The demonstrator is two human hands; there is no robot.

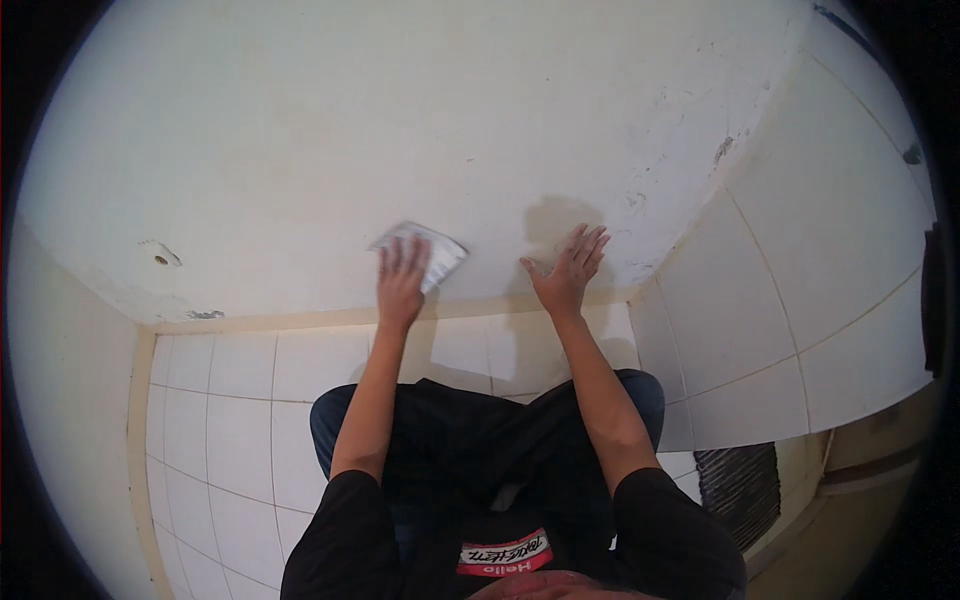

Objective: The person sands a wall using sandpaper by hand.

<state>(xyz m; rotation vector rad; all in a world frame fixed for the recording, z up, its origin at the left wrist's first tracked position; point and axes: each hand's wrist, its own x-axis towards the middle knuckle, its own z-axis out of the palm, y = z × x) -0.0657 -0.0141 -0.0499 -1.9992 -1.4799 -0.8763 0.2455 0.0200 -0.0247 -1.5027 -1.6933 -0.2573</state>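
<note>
My left hand (403, 285) lies with its fingers over a folded, whitish sheet of sandpaper (442, 258), pressing it against the pale wall (350, 130) low down. Its printed back faces me, and the fingers and sheet are slightly blurred. To the right, my right hand (568, 272) has its fingers spread and holds nothing. Pale dust marks its fingers, and its shadow falls on the wall just behind. Whether the right palm touches the wall I cannot tell.
A hole (160, 258) sits in the wall at left. Flaking patches (725, 150) show near the right corner, beside a tiled side wall (740, 330). White floor tiles (235, 430) lie below, and a dark ribbed mat (738, 495) is at lower right.
</note>
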